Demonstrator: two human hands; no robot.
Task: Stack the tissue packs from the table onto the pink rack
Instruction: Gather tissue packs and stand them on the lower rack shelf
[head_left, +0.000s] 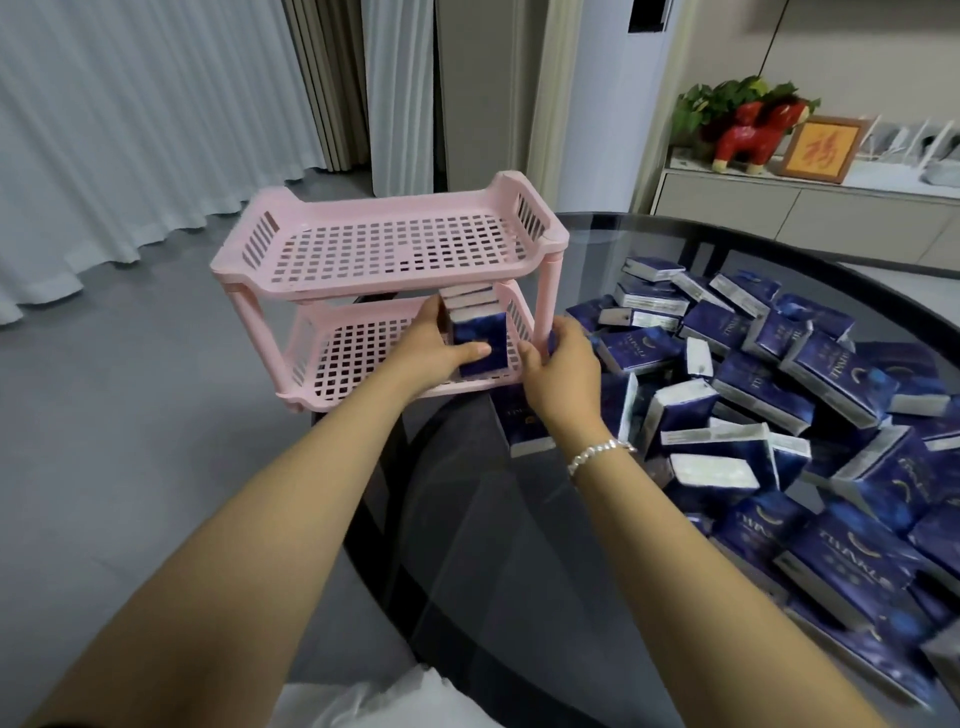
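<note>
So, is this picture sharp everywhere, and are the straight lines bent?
Head view: sharp at the pink rack and both hands; tissue packs at the lower right edge smear into blur; the wide lens bows the curtains and table rim; soft, even light, only faint glare on the glass.

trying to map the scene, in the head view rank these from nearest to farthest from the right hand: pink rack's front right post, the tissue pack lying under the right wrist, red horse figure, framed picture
From the right hand:
1. Front right post of the pink rack: at the fingertips, apparently touching.
2. Tissue pack: on the glass table below the wrist.
3. and 4. Red horse figure and framed picture: side by side on the far cabinet, too close to rank.
</note>
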